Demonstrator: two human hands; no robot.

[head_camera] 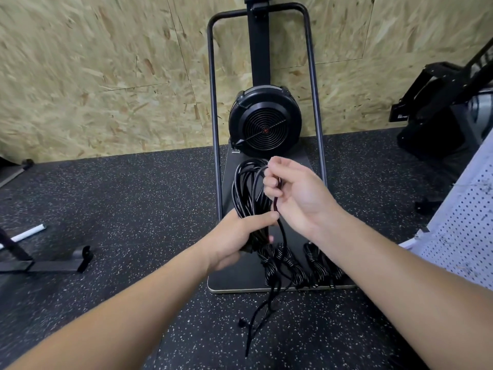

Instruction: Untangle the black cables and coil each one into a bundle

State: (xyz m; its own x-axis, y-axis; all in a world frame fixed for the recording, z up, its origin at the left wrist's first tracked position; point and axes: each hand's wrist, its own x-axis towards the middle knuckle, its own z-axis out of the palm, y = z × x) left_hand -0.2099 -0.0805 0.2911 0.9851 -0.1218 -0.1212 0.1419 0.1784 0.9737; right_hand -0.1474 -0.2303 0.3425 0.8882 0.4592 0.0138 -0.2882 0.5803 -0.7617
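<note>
Left hand (234, 241), at 6 o'clock of the view's centre, is clamped around the waist of the coil (246, 190); the loops stand upward from the fist toward 12 o'clock. Risk: should this grip slacken, the stacked loops would likely spring apart and slide over one another, undoing the winding.

Right hand (296, 193), at 3 o'clock of the coil, has its fingers curled tight on the free strand (282, 231), which runs down past the left thumb. Risk: a turn laid with twist in it would probably kink into a figure-eight and refuse to lie flat against the other loops.

Tail (260, 319), at 6 o'clock of the hands, trails onto the floor (120, 209), seemingly forked into two ends. Risk: whether both ends belong to this cable cannot be told; if one does not, drawing it upward could drag a neighbour along.

Bundles (301, 265), already wound, lie on the base plate (237, 279) at 5 o'clock of the left hand, just beside the tail. Risk: the rising strand may snag them and pull them off the plate's edge.
</note>
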